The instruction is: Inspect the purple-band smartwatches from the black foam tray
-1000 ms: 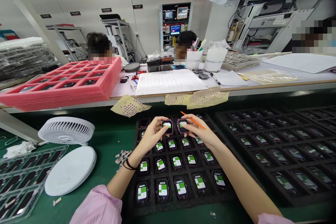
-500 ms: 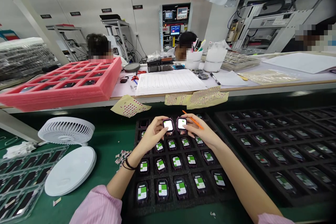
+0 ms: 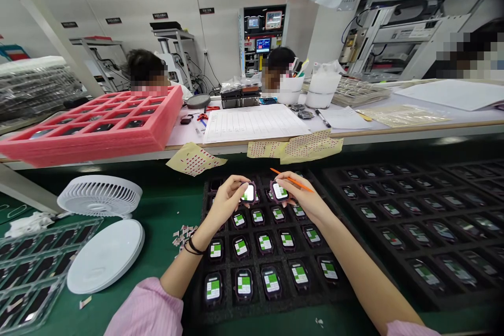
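My left hand (image 3: 226,201) is closed round a small purple smartwatch body (image 3: 248,192) with a lit white and green screen. My right hand (image 3: 302,199) grips a second watch body (image 3: 279,191) and also keeps an orange stick (image 3: 292,180) between its fingers. Both watches are held just above the far rows of a black foam tray (image 3: 252,308). Several more watch bodies (image 3: 244,283) with green and white screens lie in that tray's pockets.
A second black tray (image 3: 397,178) of watch bodies lies to the right. A white fan (image 3: 100,195) and a white disc (image 3: 105,255) stand left on the green mat. A pink foam tray (image 3: 118,139), papers and sticker sheets (image 3: 195,158) sit on the raised shelf. Other people work behind it.
Both watches have been lifted slightly and tilted, with the right one moved a little rightward. Their screens went from green and white to full white, and now show partly green again.
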`<state>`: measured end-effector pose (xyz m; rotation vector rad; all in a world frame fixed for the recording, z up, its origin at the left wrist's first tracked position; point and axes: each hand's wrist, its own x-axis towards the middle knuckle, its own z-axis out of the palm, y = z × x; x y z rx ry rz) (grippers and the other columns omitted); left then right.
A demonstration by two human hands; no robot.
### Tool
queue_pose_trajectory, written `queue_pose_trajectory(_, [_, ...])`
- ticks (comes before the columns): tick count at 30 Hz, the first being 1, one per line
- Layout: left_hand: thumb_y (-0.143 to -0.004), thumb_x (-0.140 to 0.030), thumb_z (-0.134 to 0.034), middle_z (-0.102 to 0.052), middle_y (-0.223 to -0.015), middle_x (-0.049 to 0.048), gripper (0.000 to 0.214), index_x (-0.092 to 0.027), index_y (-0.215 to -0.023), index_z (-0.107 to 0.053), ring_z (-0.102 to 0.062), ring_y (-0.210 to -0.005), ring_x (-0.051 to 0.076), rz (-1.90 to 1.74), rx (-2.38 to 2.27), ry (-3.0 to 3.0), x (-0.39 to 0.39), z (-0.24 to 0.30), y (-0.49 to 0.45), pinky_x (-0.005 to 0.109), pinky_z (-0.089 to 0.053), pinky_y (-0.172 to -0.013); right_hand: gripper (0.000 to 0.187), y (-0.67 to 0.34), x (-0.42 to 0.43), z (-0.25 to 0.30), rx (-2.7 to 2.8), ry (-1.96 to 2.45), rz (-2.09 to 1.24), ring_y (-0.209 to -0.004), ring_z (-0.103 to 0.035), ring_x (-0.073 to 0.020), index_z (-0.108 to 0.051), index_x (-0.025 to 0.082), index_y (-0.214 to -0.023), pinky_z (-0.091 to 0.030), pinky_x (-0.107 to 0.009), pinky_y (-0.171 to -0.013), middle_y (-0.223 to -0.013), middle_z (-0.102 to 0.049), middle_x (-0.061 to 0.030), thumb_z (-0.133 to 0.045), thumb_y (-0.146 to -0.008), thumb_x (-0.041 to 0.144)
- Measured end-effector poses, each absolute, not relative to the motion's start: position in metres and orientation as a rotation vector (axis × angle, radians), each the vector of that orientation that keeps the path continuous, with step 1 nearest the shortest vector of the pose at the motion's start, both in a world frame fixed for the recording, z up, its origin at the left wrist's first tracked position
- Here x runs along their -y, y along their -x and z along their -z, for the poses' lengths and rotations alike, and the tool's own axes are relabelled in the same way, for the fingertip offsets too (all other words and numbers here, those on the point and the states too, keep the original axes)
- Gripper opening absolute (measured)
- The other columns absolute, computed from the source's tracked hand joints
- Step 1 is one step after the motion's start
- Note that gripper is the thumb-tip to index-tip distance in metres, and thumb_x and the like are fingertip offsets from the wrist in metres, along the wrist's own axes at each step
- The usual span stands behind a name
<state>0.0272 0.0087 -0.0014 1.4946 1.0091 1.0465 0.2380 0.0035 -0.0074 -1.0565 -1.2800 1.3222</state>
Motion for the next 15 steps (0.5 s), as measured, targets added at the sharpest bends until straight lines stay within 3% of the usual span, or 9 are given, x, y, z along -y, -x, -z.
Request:
queue_pose_trajectory(5, [-0.079,-0.047,-0.062,-0.053,-0.073,-0.003,0.032,-0.017,-0.089,-0.055,-0.044,-0.048,0.005,-1.037,-1.008,-1.487,-0.0072,-0.0004,-0.0281,0.018,-0.044,-0.045,0.027,-0.2374,-0.0015,0.0054,1.276,1.064,-1.355,-0.047,-0.052,-0.0076,-0.058,0.022,-0.088,-0.03,-0.02,-0.039,-0.068,-0.053,0.0046,-0.07,-0.074,0.042])
queue_pose_trajectory(10, [-0.077,-0.037,-0.066,-0.058,-0.093,0.0028,0.033,-0.018,-0.1,-0.051,-0.056,-0.068,0.01,-1.018,-0.941,-1.511,-0.0082,0.0021,-0.0285,0.022,-0.049,-0.057,0.03,-0.2386,-0.0024,0.0065,1.345,0.974,-1.38,-0.057,-0.059,-0.0103,-0.056,0.023,-0.096,-0.03,-0.021,-0.04,-0.083,-0.06,0.0006,-0.072,-0.073,0.035])
queue_pose_trajectory(15, [-0.073,-0.028,-0.07,-0.059,-0.104,0.0061,0.04,-0.018,-0.106,-0.049,-0.057,-0.076,0.012,-1.0,-0.94,-1.569,-0.0105,0.006,-0.0262,0.024,-0.049,-0.067,0.037,-0.239,-0.0028,0.0071,1.35,0.931,-1.405,-0.064,-0.06,-0.0119,-0.054,0.024,-0.099,-0.032,-0.02,-0.042,-0.09,-0.06,-0.0005,-0.076,-0.068,0.027])
